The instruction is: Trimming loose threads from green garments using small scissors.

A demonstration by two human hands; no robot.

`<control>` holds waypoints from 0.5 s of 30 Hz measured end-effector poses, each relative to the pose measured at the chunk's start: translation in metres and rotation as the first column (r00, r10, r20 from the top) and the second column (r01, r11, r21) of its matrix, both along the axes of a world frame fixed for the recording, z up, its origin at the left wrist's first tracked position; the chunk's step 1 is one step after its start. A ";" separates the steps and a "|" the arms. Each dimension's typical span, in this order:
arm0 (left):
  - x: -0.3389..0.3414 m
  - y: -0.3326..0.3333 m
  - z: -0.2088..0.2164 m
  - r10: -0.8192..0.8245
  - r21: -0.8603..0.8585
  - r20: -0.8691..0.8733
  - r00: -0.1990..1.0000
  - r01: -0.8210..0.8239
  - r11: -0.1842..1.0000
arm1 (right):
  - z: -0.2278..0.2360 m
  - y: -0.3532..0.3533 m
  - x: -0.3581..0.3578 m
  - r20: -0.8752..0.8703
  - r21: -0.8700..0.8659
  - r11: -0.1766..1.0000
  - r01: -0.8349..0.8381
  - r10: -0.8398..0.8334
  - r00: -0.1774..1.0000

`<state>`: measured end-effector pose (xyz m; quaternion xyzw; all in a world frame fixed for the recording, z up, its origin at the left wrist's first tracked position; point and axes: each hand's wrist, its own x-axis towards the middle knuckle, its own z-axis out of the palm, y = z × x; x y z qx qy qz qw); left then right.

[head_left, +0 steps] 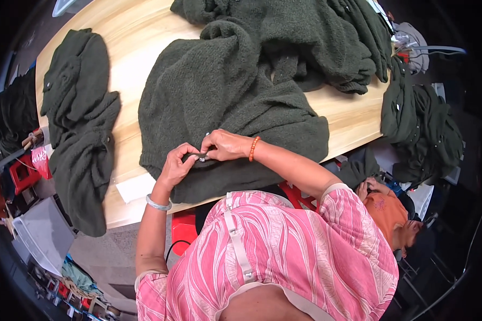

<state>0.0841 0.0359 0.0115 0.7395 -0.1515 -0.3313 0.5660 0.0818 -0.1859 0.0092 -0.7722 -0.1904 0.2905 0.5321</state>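
A dark green knit sweater (198, 91) lies spread on the table in front of me, its near edge hanging toward my lap. At that edge my left hand (178, 163) pinches the knit between thumb and fingers. Right beside it, my right hand (222, 145) is closed on the same strip of fabric, the fingertips of both hands almost touching. A small shiny button (202, 159) shows between them. Whether the button is passing through a hole is too small to tell.
More dark green knits (305, 37) are heaped at the table's far side. Another folded knit (80, 117) lies along the left edge of the wooden table (131, 59). White paper (136, 188) lies near the front. At right sits a person in orange (385, 214), beside hanging garments (426, 134).
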 end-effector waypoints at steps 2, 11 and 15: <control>0.001 0.004 0.001 0.028 -0.013 -0.013 1.000 -0.028 1.000 | 0.009 -0.002 0.005 -0.188 0.042 0.999 -0.013 0.021 0.982; 0.011 0.020 0.016 0.024 0.402 0.041 0.999 -0.038 0.915 | 0.014 -0.012 0.011 0.050 -0.284 0.959 -0.023 0.039 0.998; 0.003 0.016 0.011 -0.084 0.510 0.454 0.887 -0.182 0.841 | 0.004 -0.028 0.015 0.084 -0.336 0.942 -0.001 0.031 0.996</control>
